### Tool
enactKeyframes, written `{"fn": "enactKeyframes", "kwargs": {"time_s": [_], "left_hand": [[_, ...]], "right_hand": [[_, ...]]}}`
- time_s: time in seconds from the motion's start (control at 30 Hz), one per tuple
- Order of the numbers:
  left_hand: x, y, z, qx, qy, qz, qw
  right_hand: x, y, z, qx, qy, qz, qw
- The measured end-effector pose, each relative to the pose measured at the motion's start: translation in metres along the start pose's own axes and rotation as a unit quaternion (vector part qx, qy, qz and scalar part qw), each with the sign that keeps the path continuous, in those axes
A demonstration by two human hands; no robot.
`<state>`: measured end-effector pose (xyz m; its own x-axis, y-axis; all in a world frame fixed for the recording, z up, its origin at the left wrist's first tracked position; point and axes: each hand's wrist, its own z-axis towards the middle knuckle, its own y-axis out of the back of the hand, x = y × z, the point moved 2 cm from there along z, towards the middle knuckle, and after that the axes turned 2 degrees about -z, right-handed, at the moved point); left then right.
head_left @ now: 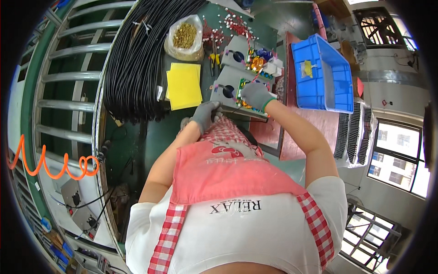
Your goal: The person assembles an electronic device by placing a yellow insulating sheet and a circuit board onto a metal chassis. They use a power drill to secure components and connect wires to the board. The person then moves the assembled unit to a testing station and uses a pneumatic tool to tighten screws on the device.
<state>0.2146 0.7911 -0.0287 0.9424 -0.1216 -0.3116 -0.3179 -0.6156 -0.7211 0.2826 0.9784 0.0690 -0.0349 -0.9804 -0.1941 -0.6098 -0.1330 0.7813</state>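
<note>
Two grey metal plates lie one behind the other on the bench, each with a round black part and a circuit board. My right hand (256, 95), in a grey glove, is over the circuit board (244, 101) of the nearer plate (223, 95). Its fingers are bent together, and whatever is between them is hidden. At the near left corner of this plate my gloved left hand (205, 115) has its fingers curled against the edge. Behind it, the farther plate (231, 54) carries a second circuit board (260, 60) with copper coils and white blocks.
Left of the plates are yellow sheets (185, 86), pliers with yellow handles (214, 58), and a bag of small brass-coloured parts (185, 39). A thick bundle of black cables (132, 68) lies beyond. Red wires (235, 23) are scattered at the back. A blue crate (319, 75) stands right.
</note>
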Motion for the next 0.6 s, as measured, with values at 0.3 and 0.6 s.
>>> {"fn": "enactKeyframes", "kwargs": {"time_s": [0.3,0.6], "left_hand": [[0.013,0.011,0.002,-0.040,0.048,-0.016,0.998],[0.018,0.013,0.010,-0.061,0.061,-0.024,0.996]], "right_hand": [[0.008,0.010,0.009,0.123,-0.007,0.027,0.992],[0.021,0.018,0.002,0.117,-0.006,0.039,0.992]]}}
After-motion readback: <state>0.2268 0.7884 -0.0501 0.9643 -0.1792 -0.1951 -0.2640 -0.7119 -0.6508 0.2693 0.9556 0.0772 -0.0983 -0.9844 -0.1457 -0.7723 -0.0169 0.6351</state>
